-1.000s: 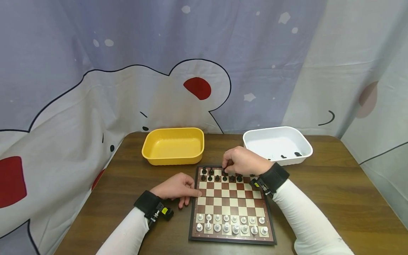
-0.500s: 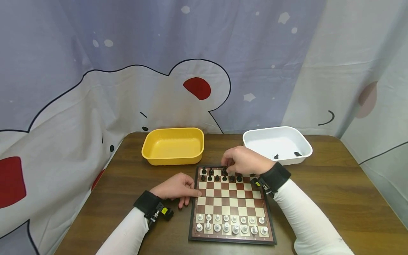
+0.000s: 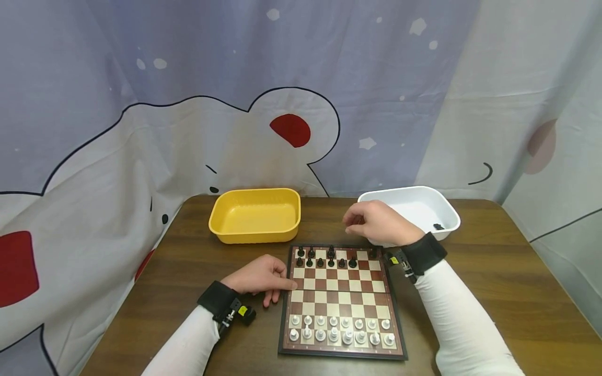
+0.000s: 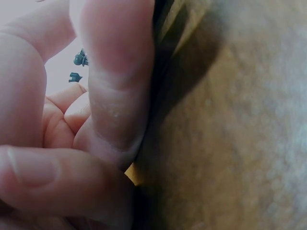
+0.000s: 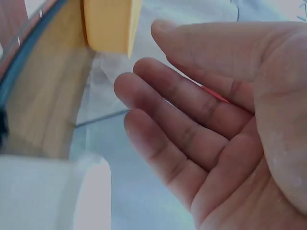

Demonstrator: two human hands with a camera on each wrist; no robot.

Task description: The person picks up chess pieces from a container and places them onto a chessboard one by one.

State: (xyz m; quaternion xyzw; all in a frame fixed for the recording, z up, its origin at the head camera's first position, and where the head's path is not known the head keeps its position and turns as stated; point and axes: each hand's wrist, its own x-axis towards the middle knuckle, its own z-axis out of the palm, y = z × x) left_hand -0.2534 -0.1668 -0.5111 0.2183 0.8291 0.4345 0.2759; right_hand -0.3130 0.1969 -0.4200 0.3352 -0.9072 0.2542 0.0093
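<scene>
A brown-and-cream chessboard [image 3: 343, 298] lies on the table. White chess pieces [image 3: 333, 334] stand in two rows on its near side. On the far side stand several black pieces [image 3: 320, 262], with a taller black piece [image 3: 331, 252] in the rear row. My left hand [image 3: 261, 277] rests at the board's left edge, one finger reaching onto the squares. In the head view my right hand [image 3: 378, 222] hovers past the far edge, overlapping the white tub [image 3: 409, 194]. Its relaxed fingers [image 5: 158, 129] hold nothing in the right wrist view.
A dark piece [image 3: 438, 226] lies in the white tub's right part; my right hand hides some of the tub. To the left stands a yellow tub [image 3: 254, 237]. Both are near the back edge of the wooden table [image 3: 494, 271], before a patterned curtain [image 3: 400, 94].
My right hand has let go of the taller black piece, which stays in the rear row. It has moved right and away toward the white tub. The left hand has not moved.
</scene>
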